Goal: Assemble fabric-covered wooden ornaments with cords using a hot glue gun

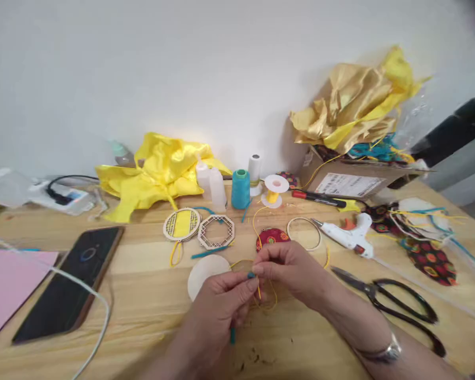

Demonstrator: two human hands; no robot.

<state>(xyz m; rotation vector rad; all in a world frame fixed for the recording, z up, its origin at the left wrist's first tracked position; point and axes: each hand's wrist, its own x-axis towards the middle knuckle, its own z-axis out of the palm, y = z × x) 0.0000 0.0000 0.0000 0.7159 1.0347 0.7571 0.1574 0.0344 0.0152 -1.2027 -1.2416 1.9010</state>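
Note:
My left hand [229,295] is closed in a pinch on a small blue cord [250,275], whose other end hangs below the palm. Close beside it, the thumb and fingertips of my right hand [287,269] are pinched together at a thin yellow cord [258,224]. This cord runs up to a white spool [273,196] and loops beneath the fingers. Partly behind my left hand lies a white disc [206,272]. A red patterned fabric round [272,237] sits just beyond my right hand.
Black scissors [374,291] and a white glue gun [350,236] lie to the right. A phone [69,282] and white cable are at left. Wooden frames [216,232], a teal thread cone [240,190] and yellow fabric [154,171] stand further back, beside a cardboard box [344,177].

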